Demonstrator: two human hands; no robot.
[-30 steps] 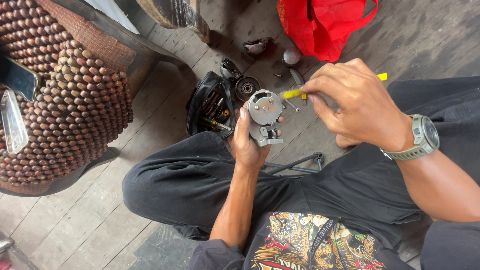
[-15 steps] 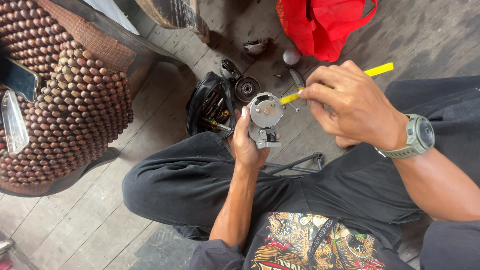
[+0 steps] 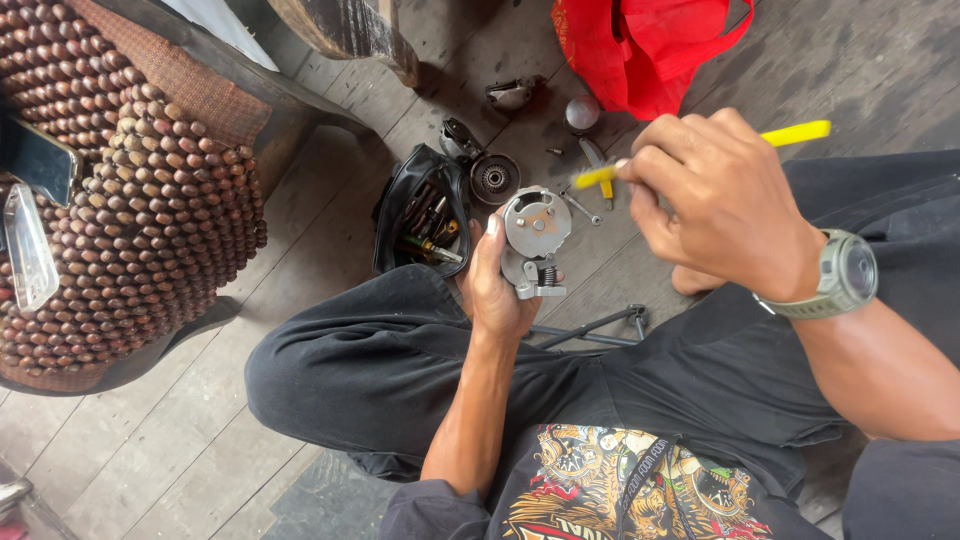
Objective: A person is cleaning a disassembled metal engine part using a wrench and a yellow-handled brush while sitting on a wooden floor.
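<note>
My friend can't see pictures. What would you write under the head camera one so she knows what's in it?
Seen from above, a person sitting on a wooden floor holds a small grey metal machine part in the left hand, while the right hand holds a thin yellow tool above it. An open black tool pouch, loose parts and a red bag lie nearby.

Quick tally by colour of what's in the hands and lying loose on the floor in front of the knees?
Yellow: 1, the yellow-handled tool in the right hand
Grey metal: 4, the metal housing in the left hand, round part, cover piece, ball
Black: 1, tool pouch
Red: 1, bag
Total: 7
</note>
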